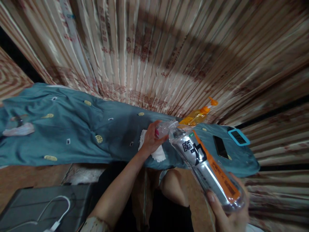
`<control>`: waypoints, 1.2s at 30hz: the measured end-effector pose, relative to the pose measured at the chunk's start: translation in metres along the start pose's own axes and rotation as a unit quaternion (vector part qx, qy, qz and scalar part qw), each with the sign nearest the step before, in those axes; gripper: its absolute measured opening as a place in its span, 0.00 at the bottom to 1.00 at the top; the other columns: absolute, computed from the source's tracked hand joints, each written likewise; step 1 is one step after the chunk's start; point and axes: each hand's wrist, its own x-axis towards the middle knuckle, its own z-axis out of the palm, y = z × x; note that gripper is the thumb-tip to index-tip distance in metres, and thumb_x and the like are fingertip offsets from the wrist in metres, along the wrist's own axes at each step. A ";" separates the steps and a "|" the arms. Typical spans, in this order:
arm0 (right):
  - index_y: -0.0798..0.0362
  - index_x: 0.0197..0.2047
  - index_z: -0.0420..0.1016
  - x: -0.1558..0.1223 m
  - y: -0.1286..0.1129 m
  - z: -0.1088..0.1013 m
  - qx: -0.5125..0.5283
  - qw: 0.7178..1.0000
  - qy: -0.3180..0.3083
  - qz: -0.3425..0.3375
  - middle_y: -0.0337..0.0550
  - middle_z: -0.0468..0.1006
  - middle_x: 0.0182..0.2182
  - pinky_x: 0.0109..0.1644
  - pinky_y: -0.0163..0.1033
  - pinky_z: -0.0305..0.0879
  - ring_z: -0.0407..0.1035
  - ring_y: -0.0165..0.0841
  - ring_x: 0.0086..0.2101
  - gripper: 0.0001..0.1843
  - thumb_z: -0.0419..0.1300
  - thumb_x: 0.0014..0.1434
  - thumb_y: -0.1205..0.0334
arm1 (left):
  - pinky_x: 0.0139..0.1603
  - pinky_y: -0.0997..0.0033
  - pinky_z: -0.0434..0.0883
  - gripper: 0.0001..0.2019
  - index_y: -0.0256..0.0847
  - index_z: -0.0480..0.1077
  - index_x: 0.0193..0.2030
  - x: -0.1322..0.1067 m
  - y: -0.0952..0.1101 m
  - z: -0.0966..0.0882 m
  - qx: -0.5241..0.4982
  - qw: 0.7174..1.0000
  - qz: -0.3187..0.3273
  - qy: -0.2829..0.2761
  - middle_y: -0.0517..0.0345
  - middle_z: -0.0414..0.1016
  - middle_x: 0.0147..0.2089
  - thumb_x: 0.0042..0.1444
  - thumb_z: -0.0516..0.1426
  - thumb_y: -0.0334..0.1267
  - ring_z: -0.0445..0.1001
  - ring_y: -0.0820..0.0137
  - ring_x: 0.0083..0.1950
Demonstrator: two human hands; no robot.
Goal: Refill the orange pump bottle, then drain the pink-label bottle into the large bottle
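Observation:
A small clear plastic container (pixel 164 128) with a pink spot on its side lies tilted in my left hand (pixel 152 138), whose fingers are wrapped around it. My right hand (pixel 229 206) grips the lower end of a large drink bottle (pixel 205 167) with a silver, black and orange label. The bottle slants, its neck up and to the left, meeting the mouth of the small container. Whether liquid passes between them I cannot tell. Below my left hand, a white scalloped cloth or napkin (pixel 159 154) lies on the teal tablecloth (pixel 116 135).
Behind the bottle stands an orange pump bottle (pixel 195 116). To the right lie a black phone (pixel 220 147) and a blue-framed digital clock (pixel 238 137). A crumpled pale item (pixel 19 129) is at the far left. Patterned curtains (pixel 145 54) hang behind the table.

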 end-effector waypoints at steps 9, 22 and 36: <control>0.63 0.76 0.61 -0.002 0.003 0.000 0.000 1.000 -0.003 0.002 0.69 0.68 0.69 0.77 0.71 0.54 0.63 0.64 0.70 0.65 0.72 0.52 0.26 | 0.65 0.48 0.78 0.39 0.43 0.67 0.69 -0.002 0.000 0.000 0.000 1.000 0.001 0.014 0.44 0.79 0.63 0.54 0.74 0.52 0.81 0.51 0.62; 0.63 0.75 0.62 -0.002 -0.005 0.002 0.008 1.000 0.004 0.023 0.69 0.69 0.68 0.76 0.72 0.54 0.64 0.64 0.69 0.64 0.73 0.50 0.26 | 0.66 0.47 0.79 0.39 0.41 0.68 0.68 -0.002 -0.002 0.000 -0.012 1.000 0.003 0.016 0.42 0.79 0.63 0.54 0.74 0.53 0.80 0.50 0.64; 0.66 0.75 0.61 -0.002 -0.007 0.001 -0.001 1.000 0.005 0.014 0.70 0.68 0.69 0.77 0.71 0.53 0.63 0.65 0.70 0.67 0.72 0.50 0.23 | 0.64 0.49 0.79 0.39 0.44 0.68 0.69 -0.002 -0.003 0.001 0.002 1.000 0.005 0.021 0.44 0.80 0.63 0.54 0.74 0.53 0.81 0.52 0.61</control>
